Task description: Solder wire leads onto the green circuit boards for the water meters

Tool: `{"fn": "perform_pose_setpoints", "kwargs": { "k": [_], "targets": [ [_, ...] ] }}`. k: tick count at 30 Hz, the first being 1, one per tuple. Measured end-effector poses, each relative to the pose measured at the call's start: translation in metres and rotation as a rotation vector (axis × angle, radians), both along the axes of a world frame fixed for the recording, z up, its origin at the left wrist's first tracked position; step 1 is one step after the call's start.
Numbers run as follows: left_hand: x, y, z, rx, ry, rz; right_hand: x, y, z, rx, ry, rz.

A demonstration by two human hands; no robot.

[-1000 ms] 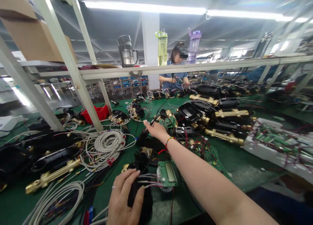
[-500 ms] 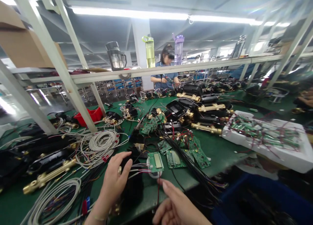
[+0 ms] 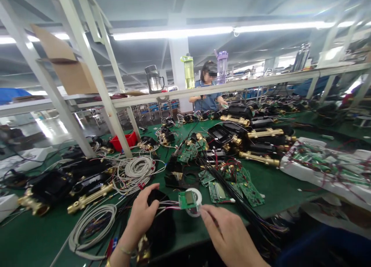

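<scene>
One small green circuit board (image 3: 187, 200) sat over the left part of a white ring (image 3: 198, 211), close to the near edge of the green surface (image 3: 272, 184), between my left hand (image 3: 142, 211) and my right hand (image 3: 228, 230). From the head view I judged the right one nearer: its fingertips were just beside the ring's right side, and the board lay a little to their left and slightly farther from the near edge. The board looked almost square, so I could not tell its long axis, but its wires (image 3: 169, 204) ran leftward, roughly along that edge, toward the black housing (image 3: 162, 224) at my left hand.

I had the left thumb and fingers spread wide about the housing's far end, the forearm slanting in over the near edge; I could not tell whether they gripped it. My right hand reached in from the near side, back upward, its thumb and forefinger narrowed together. Whether anything was pinched between them, I could not tell.
</scene>
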State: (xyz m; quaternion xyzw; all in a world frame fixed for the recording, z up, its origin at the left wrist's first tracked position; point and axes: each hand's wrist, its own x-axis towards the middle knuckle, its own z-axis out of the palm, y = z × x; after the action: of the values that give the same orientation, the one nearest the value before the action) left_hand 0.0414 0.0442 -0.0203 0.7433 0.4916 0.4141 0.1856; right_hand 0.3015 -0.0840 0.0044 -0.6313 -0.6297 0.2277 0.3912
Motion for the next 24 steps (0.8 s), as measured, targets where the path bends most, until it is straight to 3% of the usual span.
{"fn": "perform_pose_setpoints", "kwargs": {
  "k": [4,9,16,24],
  "targets": [
    [-0.013,-0.007,-0.007,-0.014,-0.072,0.092,0.001,0.051,0.016,0.019,-0.019,-0.032],
    [-0.019,-0.013,-0.011,-0.029,-0.183,0.231,-0.018,0.112,0.019,0.010,0.098,0.056],
    [-0.026,-0.025,-0.018,-0.003,-0.342,0.476,-0.064,0.134,0.014,-0.001,0.339,0.104],
    [-0.044,-0.040,-0.030,0.024,-0.486,0.557,-0.093,0.170,0.017,-0.112,0.310,0.153]
  ]
}}
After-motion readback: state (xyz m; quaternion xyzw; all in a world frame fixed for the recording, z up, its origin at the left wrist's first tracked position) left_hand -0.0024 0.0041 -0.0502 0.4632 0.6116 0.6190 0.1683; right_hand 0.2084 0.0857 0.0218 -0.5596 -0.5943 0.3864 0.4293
